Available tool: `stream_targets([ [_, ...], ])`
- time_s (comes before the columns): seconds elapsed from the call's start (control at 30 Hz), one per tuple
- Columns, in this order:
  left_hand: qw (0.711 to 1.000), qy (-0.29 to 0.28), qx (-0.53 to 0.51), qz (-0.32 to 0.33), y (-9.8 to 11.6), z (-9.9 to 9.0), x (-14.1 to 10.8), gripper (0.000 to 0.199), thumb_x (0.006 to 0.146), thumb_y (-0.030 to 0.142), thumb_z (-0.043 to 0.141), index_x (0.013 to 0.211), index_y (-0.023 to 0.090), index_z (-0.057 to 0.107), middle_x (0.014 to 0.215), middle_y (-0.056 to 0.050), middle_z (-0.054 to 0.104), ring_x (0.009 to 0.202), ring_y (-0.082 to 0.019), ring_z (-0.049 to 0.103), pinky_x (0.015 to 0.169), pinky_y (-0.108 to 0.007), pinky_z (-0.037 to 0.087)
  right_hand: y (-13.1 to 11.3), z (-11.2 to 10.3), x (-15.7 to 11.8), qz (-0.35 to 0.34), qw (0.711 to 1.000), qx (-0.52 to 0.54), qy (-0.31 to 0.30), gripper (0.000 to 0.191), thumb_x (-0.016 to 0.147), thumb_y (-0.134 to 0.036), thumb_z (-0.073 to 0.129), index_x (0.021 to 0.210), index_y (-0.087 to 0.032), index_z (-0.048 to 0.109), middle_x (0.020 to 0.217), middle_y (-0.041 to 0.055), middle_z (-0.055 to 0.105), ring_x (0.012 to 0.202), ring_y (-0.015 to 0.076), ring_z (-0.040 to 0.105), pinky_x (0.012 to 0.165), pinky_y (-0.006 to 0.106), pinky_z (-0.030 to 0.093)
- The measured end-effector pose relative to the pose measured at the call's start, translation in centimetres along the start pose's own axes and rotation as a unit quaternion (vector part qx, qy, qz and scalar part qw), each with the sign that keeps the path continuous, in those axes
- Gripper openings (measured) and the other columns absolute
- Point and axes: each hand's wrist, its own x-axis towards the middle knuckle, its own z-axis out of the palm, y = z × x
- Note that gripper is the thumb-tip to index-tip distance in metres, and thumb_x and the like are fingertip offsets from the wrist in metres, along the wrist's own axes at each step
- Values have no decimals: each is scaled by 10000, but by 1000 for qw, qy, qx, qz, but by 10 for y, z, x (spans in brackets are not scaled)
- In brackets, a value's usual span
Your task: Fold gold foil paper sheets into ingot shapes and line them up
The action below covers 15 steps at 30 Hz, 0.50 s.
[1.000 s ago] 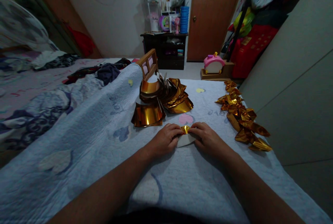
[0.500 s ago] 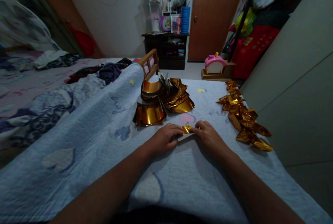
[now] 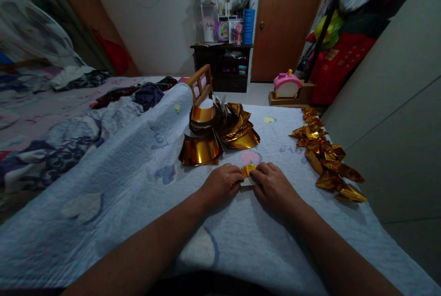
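Between my two hands lies a sheet of gold foil paper [image 3: 248, 170], partly rolled or folded, its pale underside showing toward me. My left hand [image 3: 223, 183] grips its left end with fingers closed. My right hand [image 3: 273, 183] pinches the right end, fingertips on the gold part. Just beyond, a pile of curved gold foil sheets [image 3: 201, 150] is fanned out on the bed. Along the right edge rests a row of folded gold foil pieces [image 3: 327, 158] with pointed ends. The fingers hide much of the held sheet.
A light blue quilt [image 3: 138, 222] with heart patterns covers the bed. Rumpled clothes [image 3: 113, 112] lie to the left. A wooden bed rail [image 3: 203, 82] stands behind the pile. Beyond the far edge are a pink toy case [image 3: 287, 86] and a dark cabinet [image 3: 220, 69]. A pale panel [image 3: 396, 117] rises on the right.
My right hand has shifted slightly inward along the foil paper, closer to my left hand. The sheet's pale strip looks shorter and more level. The view has turned slightly left.
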Motion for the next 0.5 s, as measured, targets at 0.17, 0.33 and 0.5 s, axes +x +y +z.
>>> stream_targets([
  [0.17, 999, -16, -37, -27, -1, -4, 2, 171, 810, 96, 657, 943, 175, 729, 1013, -74, 707, 976, -217, 643, 890, -343, 517, -8, 3, -3, -1, 999, 47, 23, 211, 899, -327, 650, 1040, -171, 652, 1058, 127, 610, 985, 272, 515, 880, 416, 428],
  [0.33, 995, -32, -55, -76, 3, -10, 5, 101, 816, 137, 696, 897, 183, 735, 942, -49, 665, 930, -199, 620, 856, -311, 494, -12, 12, -2, 38, 994, 89, 45, 135, 888, -274, 654, 984, -185, 620, 1060, 105, 604, 979, 263, 510, 866, 406, 414],
  [0.5, 993, -42, -70, -89, 2, -11, 6, 87, 827, 161, 708, 905, 183, 738, 916, -44, 656, 921, -196, 609, 851, -307, 482, -15, 17, 0, 93, 984, 141, 58, 68, 894, -278, 651, 895, -212, 633, 1022, 74, 597, 978, 253, 516, 856, 393, 391],
])
